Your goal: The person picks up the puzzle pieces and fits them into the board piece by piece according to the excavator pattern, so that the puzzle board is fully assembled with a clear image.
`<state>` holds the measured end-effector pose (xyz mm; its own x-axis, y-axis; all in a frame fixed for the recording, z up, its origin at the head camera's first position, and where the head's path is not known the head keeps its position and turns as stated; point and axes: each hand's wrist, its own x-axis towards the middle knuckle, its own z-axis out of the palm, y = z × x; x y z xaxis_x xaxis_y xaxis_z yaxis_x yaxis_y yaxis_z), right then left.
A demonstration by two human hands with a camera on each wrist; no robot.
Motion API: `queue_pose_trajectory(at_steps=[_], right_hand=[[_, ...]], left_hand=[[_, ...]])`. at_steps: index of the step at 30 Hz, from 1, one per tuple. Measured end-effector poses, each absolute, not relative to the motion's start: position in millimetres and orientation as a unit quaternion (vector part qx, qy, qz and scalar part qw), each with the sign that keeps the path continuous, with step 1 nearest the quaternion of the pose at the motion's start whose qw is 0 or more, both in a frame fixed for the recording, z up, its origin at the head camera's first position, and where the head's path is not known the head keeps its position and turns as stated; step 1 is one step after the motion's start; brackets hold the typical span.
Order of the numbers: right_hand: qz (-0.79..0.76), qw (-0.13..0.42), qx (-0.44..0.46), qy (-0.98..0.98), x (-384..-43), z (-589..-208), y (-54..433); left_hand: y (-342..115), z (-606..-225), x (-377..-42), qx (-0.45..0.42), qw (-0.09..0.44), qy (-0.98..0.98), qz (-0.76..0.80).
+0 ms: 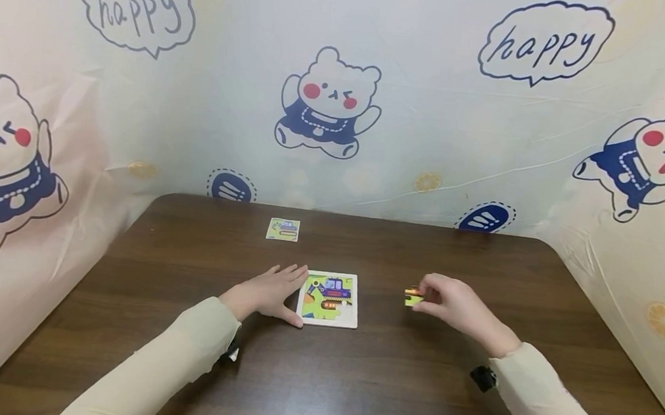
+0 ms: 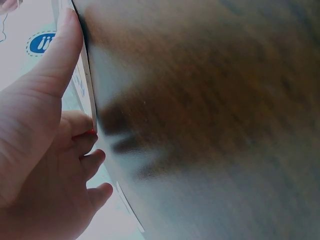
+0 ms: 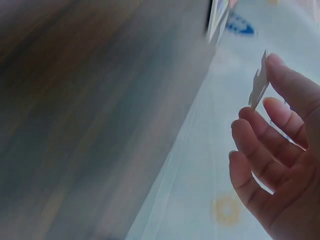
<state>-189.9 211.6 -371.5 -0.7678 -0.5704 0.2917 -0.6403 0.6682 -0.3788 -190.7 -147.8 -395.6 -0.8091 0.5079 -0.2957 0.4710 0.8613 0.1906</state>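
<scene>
A jigsaw puzzle (image 1: 322, 294) in a white square tray (image 1: 357, 302) lies near the middle of the table, showing a purple excavator on green. Its lower right part is bare. My left hand (image 1: 273, 292) rests at the tray's left side, fingers extended and thumb at the lower left corner. To the right of the tray, my right hand (image 1: 449, 303) pinches a puzzle piece (image 1: 412, 297), green with some orange and black. From the right wrist, that piece (image 3: 259, 85) appears edge-on between thumb and fingertips, above the table.
A small square picture card (image 1: 283, 229) with the same excavator lies farther back on the brown wooden table (image 1: 353, 381). A printed curtain (image 1: 412, 109) with bears hangs behind and along both sides.
</scene>
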Motion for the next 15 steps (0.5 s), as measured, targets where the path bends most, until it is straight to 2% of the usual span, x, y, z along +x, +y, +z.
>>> queue_pose_trajectory(at_steps=[15], right_hand=[[0.15, 0.038, 0.407, -0.9, -190.2, -378.3, 122.5]], left_hand=[[-147.7, -394.1, -189.8, 0.256, 0.172, 0.949, 0.06]])
